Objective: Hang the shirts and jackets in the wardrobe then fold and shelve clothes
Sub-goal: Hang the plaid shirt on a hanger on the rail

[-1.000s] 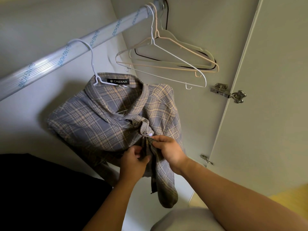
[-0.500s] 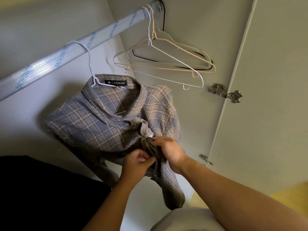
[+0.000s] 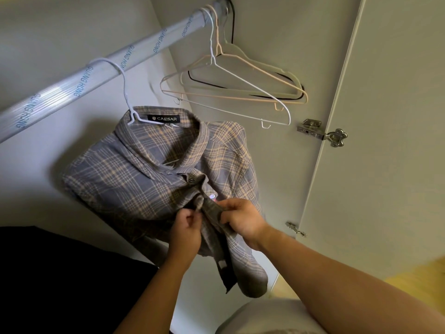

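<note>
Head view, plaid shirt [image 3: 144,179] on a white hanger [image 3: 125,92] at centre, left hand [image 3: 186,231] and right hand [image 3: 243,219] fingers pinching its front placket, spare hangers [image 3: 231,88] at one o'clock on the rail [image 3: 96,75].

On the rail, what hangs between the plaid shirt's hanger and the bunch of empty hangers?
Nothing: in the head view the rail is bare between the shirt's hanger and the empty hangers.

Wardrobe rail [image 3: 79,80] (plastic-wrapped) bearing plaid shirt [image 3: 149,169] on white hanger [image 3: 125,92], four empty hangers [image 3: 240,92].
</note>
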### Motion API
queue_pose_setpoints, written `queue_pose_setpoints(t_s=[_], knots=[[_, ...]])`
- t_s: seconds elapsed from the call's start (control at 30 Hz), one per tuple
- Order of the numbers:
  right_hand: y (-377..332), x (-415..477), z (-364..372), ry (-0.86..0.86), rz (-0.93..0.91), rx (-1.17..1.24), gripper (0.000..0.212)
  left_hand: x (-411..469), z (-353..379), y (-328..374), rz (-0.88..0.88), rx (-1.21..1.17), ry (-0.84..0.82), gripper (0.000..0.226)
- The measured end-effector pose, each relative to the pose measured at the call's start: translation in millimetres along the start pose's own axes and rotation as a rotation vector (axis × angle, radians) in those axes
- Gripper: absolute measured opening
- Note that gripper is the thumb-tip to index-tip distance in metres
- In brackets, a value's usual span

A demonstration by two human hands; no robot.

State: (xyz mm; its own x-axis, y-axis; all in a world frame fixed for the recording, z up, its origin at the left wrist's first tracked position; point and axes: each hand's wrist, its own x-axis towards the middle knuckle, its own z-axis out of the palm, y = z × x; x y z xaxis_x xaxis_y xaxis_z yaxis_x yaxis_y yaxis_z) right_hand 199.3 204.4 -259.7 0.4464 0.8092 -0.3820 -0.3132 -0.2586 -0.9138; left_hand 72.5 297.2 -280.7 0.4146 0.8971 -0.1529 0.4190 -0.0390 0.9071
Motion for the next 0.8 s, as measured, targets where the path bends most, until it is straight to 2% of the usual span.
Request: queue_pose_setpoints(t_s=[0.07, 0.17, 0.27, 0.33, 0.43, 0.53, 0.6, 0.63, 0.7, 0.8], knots=[[5.6, 3.3, -2.4, 0.075, 0.010, -0.185, 0.029, 2.5, -5.1, 4.1, 0.096, 0.123, 0.052, 0.009], [16.4, 10.9, -6.6, 0.181, 0.038, -0.436, 0.003, 4.0, -10.1, 12.9, 0.201, 0.227, 0.124, 0.013], [19.9, 14.6, -9.2, 0.208, 0.053, -0.580, 0.018, 5.4, -14.3, 17.6, 0.259, 0.231, 0.107, 0.008], [18.2, 14.1, -9.2, 0.198, 0.044, -0.596, 0.021, 7.9, -16.1, 16.1, 0.220, 0.213, 0.046, 0.017], [15.6, 14.0, -9.0, 0.178, 0.047, -0.498, 0.018, 12.3, -16.8, 12.2, 0.060, 0.143, -0.065, 0.034], [12.3, 9.1, -6.0, 0.071, 0.148, -0.156, 0.007, 15.9, -17.1, 9.0, 0.004, 0.187, -0.039, 0.033], [11.0, 5.6, -4.7, -0.058, 0.206, 0.141, 0.026, 16.4, -18.3, 7.6, 0.008, 0.240, 0.022, 0.024], [10.9, 5.0, -4.7, -0.095, 0.219, 0.214, 0.035, 15.9, -19.1, 7.1, 0.013, 0.265, 0.047, 0.024], [10.9, 4.7, -6.3, -0.111, 0.233, 0.224, 0.042, 13.9, -20.8, 6.4, 0.028, 0.299, 0.085, 0.025], [10.6, 6.4, -6.9, -0.038, 0.283, 0.247, 0.033, 12.0, -21.5, 8.2, 0.058, 0.346, 0.122, 0.025]])
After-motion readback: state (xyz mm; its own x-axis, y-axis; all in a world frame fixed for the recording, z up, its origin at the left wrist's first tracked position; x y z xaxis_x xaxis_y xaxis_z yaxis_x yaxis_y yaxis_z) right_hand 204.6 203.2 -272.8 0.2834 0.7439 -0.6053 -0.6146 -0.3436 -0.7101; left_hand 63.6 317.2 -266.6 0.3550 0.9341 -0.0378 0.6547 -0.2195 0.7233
